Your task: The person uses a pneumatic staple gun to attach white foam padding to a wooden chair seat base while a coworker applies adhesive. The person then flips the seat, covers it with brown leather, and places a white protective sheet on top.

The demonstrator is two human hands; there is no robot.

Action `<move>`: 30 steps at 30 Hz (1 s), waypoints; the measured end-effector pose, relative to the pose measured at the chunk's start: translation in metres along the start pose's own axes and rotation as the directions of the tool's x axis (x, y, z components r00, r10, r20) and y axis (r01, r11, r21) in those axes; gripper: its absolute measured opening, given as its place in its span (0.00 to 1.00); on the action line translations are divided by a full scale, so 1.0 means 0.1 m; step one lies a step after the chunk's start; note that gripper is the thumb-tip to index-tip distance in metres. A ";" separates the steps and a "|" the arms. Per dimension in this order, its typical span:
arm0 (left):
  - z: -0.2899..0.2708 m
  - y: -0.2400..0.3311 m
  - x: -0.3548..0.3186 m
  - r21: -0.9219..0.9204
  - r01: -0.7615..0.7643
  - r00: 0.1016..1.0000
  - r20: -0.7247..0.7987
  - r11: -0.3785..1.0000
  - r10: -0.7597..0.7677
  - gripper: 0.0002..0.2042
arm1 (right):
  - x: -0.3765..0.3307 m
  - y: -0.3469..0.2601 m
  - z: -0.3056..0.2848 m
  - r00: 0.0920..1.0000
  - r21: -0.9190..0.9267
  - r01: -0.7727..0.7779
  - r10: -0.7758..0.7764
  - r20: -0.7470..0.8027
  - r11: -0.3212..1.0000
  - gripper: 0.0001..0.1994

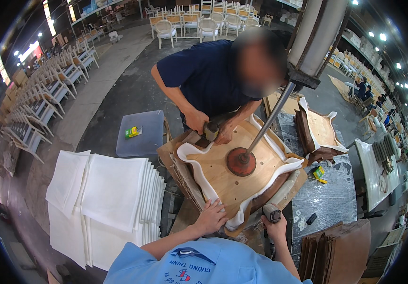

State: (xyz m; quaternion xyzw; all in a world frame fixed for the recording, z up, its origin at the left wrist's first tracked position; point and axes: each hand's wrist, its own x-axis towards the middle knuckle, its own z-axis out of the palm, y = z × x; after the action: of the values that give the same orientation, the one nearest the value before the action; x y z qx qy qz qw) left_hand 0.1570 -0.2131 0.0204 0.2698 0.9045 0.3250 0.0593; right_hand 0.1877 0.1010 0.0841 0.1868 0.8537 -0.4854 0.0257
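A wooden seat panel (256,184) lies flat with white padding (198,173) folded up round its edges. A red round press foot (241,161) on a metal rod bears down on its middle. My left hand (209,217) rests on the padding at the near left edge, fingers spread. In my right hand (276,228) is a staple gun (272,213), held by the near right edge; its nose is hard to see. Across the panel, a person in a dark shirt holds a similar tool (210,131) at the padding, their other hand beside it.
White padding sheets (114,194) are stacked at left, near a plastic box (140,132) carrying a small yellow-green pack. Brown sheets (338,251) stand at lower right. Another padded panel (322,128) tops a pile on the right table (338,189). Chairs (208,28) fill the background.
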 end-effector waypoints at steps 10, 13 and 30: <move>0.03 -0.02 0.00 0.009 0.002 1.000 -0.015 1.000 -0.002 0.17 | -0.03 -0.07 0.00 0.999 0.099 -0.042 0.040 0.025 0.994 0.34; 0.03 -0.04 -0.01 0.008 -0.004 1.000 -0.021 1.000 0.005 0.17 | -0.05 -0.09 0.01 0.999 0.107 -0.034 0.033 0.014 0.994 0.34; 0.10 -0.05 -0.03 0.006 -0.010 0.997 -0.079 1.000 0.010 0.17 | -0.02 -0.01 0.03 0.999 0.054 -0.038 0.037 0.003 0.998 0.35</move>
State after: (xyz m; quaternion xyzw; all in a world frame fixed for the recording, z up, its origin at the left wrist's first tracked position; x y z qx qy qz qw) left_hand 0.1600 -0.2119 0.0094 0.2615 0.9057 0.3329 0.0212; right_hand 0.1885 0.0980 0.0835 0.2030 0.8365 -0.5080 0.0305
